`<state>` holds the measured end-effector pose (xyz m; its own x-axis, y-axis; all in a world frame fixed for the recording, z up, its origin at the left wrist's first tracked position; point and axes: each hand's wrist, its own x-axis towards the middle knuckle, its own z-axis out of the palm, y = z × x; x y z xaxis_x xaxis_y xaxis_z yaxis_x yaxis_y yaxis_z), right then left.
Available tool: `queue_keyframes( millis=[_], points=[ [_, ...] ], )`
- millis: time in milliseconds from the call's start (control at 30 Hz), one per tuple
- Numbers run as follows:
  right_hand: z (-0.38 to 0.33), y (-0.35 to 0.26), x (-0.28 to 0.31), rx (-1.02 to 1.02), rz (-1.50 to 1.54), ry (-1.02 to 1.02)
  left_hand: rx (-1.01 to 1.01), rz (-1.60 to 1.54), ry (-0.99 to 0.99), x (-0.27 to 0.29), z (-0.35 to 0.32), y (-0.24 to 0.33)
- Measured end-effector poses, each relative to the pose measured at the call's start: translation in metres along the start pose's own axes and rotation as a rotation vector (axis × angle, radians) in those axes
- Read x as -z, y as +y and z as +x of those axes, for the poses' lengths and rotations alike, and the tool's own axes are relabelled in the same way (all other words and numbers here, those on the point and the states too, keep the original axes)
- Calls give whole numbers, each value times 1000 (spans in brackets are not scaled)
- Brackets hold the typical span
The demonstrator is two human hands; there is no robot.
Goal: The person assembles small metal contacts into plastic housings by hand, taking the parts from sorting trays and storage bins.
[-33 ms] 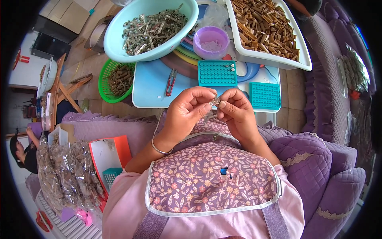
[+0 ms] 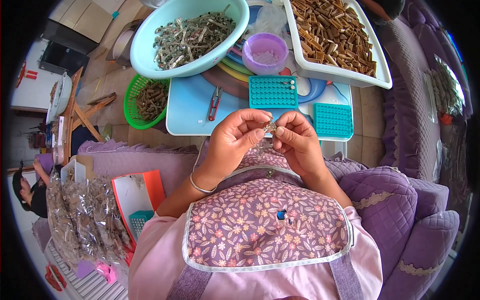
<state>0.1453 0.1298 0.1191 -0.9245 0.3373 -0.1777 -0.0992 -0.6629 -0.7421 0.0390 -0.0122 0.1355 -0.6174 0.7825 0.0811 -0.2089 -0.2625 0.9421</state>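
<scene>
Above my lap, just off the table's near edge, my left hand (image 2: 235, 136) and my right hand (image 2: 299, 141) meet. Their thumbs and fingertips pinch a small crinkled clear piece (image 2: 270, 127) from both sides. A thin see-through strip of it seems to hang below the fingers. What lies inside the piece is too small to tell. Beyond the hands is a teal tray (image 2: 270, 95) with rows of small hollows and a few small pale items at its right side. A similar teal tray (image 2: 332, 120) lies to the right. Red-handled snips (image 2: 215, 105) rest on the table at the left.
A light-blue basin (image 2: 185, 71) of shiny wrapped pieces, a purple bowl (image 2: 265, 67) and a white bin (image 2: 345, 79) of brown pieces stand at the back. Left of the table is a green basket (image 2: 132, 102). Filled clear bags (image 2: 85, 220) lie at my left; another person (image 2: 37, 192) is beyond.
The clear strip under my fingers has shifted slightly. Both hands keep nearly the same place and pinch.
</scene>
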Motion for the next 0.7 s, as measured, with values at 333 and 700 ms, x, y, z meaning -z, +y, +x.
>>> queue_keyframes(
  millis=[333,700],
  points=[
    [-3,8,0,296,-194,-22,215,-207,7,5,0,-1],
    [2,12,3,620,-531,-75,286,-379,32,4,-2,2]
  ],
)
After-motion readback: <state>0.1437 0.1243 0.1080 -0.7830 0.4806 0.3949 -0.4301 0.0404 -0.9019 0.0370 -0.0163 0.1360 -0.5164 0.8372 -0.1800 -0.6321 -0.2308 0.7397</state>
